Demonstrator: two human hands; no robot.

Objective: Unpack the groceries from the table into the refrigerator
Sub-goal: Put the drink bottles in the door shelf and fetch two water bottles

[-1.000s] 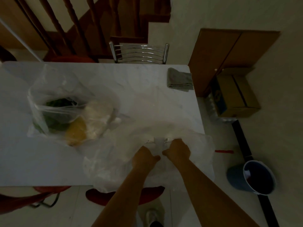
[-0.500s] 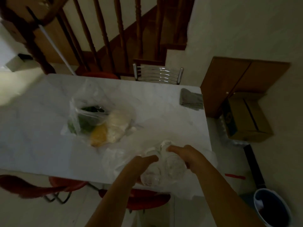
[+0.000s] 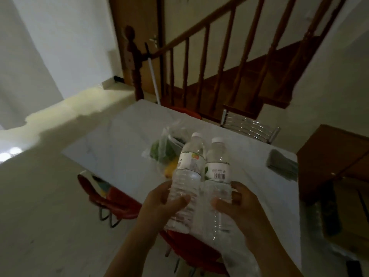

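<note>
**Hauling two water bottles off the surface**

Holding one bottle in each hand right now: left hand (image 3: 159,198) wrapped around the left bottle (image 3: 187,176), right hand (image 3: 237,202) around the right bottle (image 3: 217,166), both lifted above the surface (image 3: 119,144). The bag of vegetables (image 3: 165,148) is on it, not unpacked. I reckon next is carrying these to the fridge, which isn't in view, so I'd need to turn.

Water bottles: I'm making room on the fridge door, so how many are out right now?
2. One water bottle is in the left hand, the other water bottle in the right hand, side by side. More may be hidden in the bags.
</note>
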